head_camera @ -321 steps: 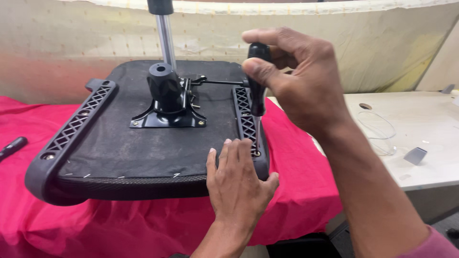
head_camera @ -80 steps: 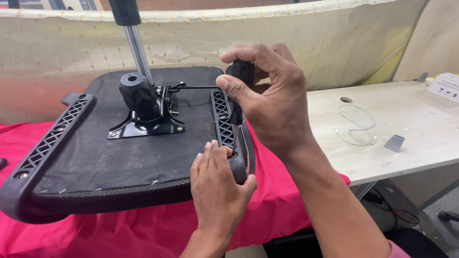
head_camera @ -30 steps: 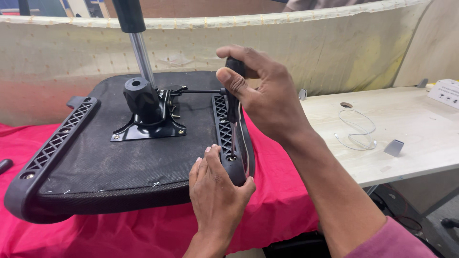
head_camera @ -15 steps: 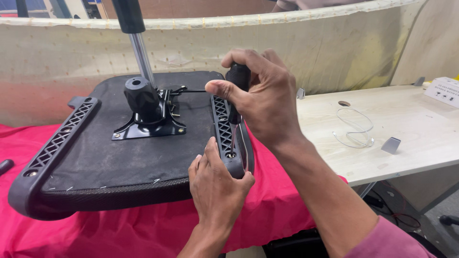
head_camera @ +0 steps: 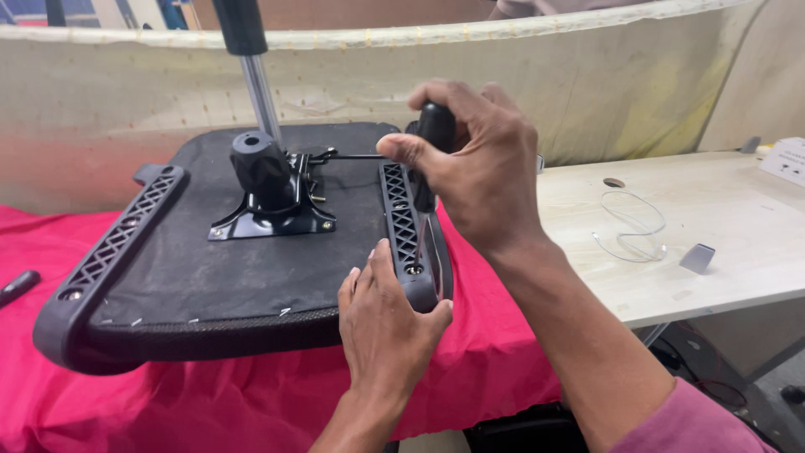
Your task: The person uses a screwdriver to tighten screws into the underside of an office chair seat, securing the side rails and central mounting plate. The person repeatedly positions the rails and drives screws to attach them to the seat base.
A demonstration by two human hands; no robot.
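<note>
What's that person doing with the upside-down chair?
A person is working on an upturned office chair seat lying on a red cloth. The right hand grips a black-handled screwdriver, its tip down at a screw hole in the seat's black side bracket. The left hand steadies the seat's front corner.

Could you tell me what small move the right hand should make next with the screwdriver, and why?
Probably a further turn of the screwdriver with downward pressure. The right hand grips its black handle upright, with the shaft running down toward the screw hole at the near end of the lattice armrest bracket. The left hand braces the upturned chair seat at that corner, so the seat looks steady enough.
</note>
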